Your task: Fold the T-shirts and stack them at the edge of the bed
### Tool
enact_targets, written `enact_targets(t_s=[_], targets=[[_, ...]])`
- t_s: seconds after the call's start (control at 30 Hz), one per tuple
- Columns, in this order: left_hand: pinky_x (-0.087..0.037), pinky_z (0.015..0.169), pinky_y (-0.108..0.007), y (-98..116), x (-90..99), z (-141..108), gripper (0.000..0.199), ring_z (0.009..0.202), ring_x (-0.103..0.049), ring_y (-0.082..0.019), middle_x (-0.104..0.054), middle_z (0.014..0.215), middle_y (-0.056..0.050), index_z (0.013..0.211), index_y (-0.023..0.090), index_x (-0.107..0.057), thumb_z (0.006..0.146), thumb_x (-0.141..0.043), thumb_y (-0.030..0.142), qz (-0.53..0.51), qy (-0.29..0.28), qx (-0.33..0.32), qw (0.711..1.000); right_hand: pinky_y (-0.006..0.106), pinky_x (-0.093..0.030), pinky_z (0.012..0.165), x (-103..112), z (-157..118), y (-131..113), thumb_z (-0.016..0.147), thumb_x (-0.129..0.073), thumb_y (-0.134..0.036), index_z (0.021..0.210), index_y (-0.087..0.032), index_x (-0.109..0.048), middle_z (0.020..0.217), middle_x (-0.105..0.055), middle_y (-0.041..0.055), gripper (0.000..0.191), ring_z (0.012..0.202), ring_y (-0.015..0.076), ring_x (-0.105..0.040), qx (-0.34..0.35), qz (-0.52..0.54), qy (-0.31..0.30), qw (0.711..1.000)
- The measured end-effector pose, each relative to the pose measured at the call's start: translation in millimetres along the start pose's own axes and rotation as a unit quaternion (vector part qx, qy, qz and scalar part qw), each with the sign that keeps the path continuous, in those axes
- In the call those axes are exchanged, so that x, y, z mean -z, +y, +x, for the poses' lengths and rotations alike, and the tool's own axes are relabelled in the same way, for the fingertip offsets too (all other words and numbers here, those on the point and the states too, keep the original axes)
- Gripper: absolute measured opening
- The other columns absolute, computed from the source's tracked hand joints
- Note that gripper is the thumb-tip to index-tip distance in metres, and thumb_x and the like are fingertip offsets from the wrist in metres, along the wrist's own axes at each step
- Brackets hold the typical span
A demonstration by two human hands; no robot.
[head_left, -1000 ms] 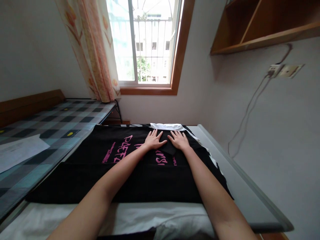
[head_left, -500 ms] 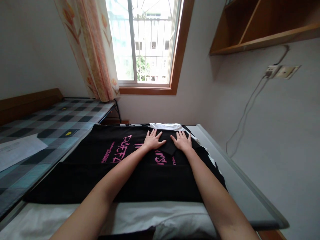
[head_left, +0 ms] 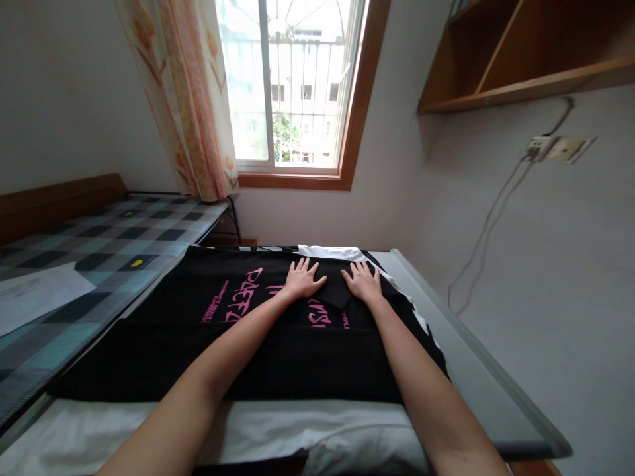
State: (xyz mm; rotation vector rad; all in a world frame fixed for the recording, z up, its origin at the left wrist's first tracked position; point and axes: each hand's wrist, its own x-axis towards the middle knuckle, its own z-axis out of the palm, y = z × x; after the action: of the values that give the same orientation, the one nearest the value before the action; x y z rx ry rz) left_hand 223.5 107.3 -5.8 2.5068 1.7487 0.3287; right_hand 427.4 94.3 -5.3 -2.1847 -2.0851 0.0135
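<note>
The table stretches out to 4 o'clock; over it the black garment lies flat, spreading towards 7 o'clock. On it, the left hand at 10 o'clock and the right hand at 2 o'clock flank a black flap, palms down, fingers spread, gripping nothing. Pink lettering sits at the flap's 9 o'clock. Smoothing looks like the step in hand; the next move probably calls for light, even pressure.

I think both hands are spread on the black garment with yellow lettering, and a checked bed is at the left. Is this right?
The lettering is pink, not yellow; the head view shows it. The left hand and right hand are spread on the black garment, and the checked bed is at the left.
</note>
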Motion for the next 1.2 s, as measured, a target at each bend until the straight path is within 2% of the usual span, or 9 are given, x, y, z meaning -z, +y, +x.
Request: enact_targets(t_s=[0.13,0.33,0.43,0.53,0.7,0.83,0.93,1.07,1.2], targets=[[-0.017,0.115,-0.054,-27,7.7,7,0.061,0.142,-0.026,-0.027,-0.036,0.152,-0.005,0.141,0.028,-0.044,0.093,-0.025,0.061,-0.053,0.042,0.074,0.995,0.054,-0.005,0.114,0,0,1,0.096,-0.013,-0.057,0.147,-0.015,-0.035,0.155,-0.028,0.0107,0.070,0.144,0.0239,-0.015,0.001,0.005,0.004,1.000],[-0.015,0.110,-0.065,-125,28.8,6,0.058,0.141,-0.024,-0.033,-0.034,0.153,-0.011,0.140,0.023,-0.045,0.094,-0.028,0.054,0.015,0.022,0.149,0.989,0.050,-0.011,0.113,1,1,5,0.096,-0.025,-0.053,0.140,-0.019,-0.047,0.149,-0.040,0.0096,0.059,0.139,0.0244,-0.026,0.011,0.016,0.042,0.999],[-0.019,0.106,-0.068,-172,43.8,-1,0.053,0.135,-0.034,-0.035,-0.044,0.146,-0.015,0.136,0.021,-0.048,0.095,-0.028,0.047,0.050,0.002,0.173,0.984,0.049,-0.014,0.112,0,1,5,0.096,-0.031,-0.051,0.135,-0.020,-0.053,0.146,-0.045,0.0089,0.054,0.136,0.0252,-0.030,0.012,0.025,0.059,0.998],[-0.016,0.106,-0.068,-204,60.8,-7,0.047,0.126,-0.043,-0.035,-0.054,0.135,-0.017,0.131,0.020,-0.052,0.092,-0.035,0.040,0.102,-0.004,0.178,0.979,0.045,-0.018,0.110,1,1,5,0.095,-0.034,-0.044,0.130,-0.021,-0.056,0.141,-0.050,0.0088,0.047,0.132,0.0254,-0.036,0.015,0.035,0.084,0.996],[-0.020,0.106,-0.062,-230,83.0,-14,0.040,0.123,-0.044,-0.034,-0.058,0.128,-0.014,0.119,0.023,-0.061,0.082,-0.052,0.036,0.141,-0.025,0.176,0.974,0.038,-0.023,0.106,3,1,4,0.094,-0.032,-0.024,0.127,-0.018,-0.059,0.131,-0.058,0.0101,0.043,0.122,0.0240,-0.045,0.022,0.033,0.137,0.990],[-0.021,0.108,-0.053,-243,92.2,-19,0.031,0.122,-0.046,-0.030,-0.059,0.126,-0.012,0.105,0.023,-0.067,0.079,-0.055,0.033,0.174,-0.013,0.132,0.976,0.039,-0.020,0.106,5,8,8,0.091,-0.033,-0.017,0.123,-0.017,-0.062,0.126,-0.062,0.0100,0.044,0.118,0.0254,-0.046,0.033,-0.008,0.159,0.987],[-0.020,0.108,-0.049,-253,99.4,-22,0.030,0.114,-0.054,-0.027,-0.065,0.119,-0.008,0.106,0.023,-0.066,0.079,-0.054,0.031,0.158,-0.023,0.107,0.981,0.041,-0.020,0.105,11,18,12,0.090,-0.036,-0.018,0.123,-0.018,-0.062,0.125,-0.063,0.0110,0.042,0.117,0.0270,-0.046,0.047,-0.046,0.134,0.989],[-0.027,0.103,-0.042,-266,110.8,-28,0.035,0.109,-0.059,-0.025,-0.070,0.111,-0.004,0.109,0.026,-0.065,0.076,-0.054,0.025,0.121,-0.048,0.121,0.984,0.044,-0.022,0.102,24,32,15,0.088,-0.043,-0.022,0.126,-0.019,-0.060,0.125,-0.062,0.0124,0.041,0.116,0.0288,-0.047,0.035,-0.090,0.058,0.994],[-0.030,0.098,-0.040,-278,119.1,-46,0.037,0.114,-0.057,-0.027,-0.069,0.116,-0.006,0.106,0.026,-0.067,0.071,-0.054,0.020,0.150,-0.034,0.145,0.977,0.044,-0.024,0.097,32,37,14,0.087,-0.045,-0.022,0.121,-0.020,-0.065,0.123,-0.062,0.0145,0.039,0.115,0.0312,-0.046,0.018,-0.103,0.050,0.993]])
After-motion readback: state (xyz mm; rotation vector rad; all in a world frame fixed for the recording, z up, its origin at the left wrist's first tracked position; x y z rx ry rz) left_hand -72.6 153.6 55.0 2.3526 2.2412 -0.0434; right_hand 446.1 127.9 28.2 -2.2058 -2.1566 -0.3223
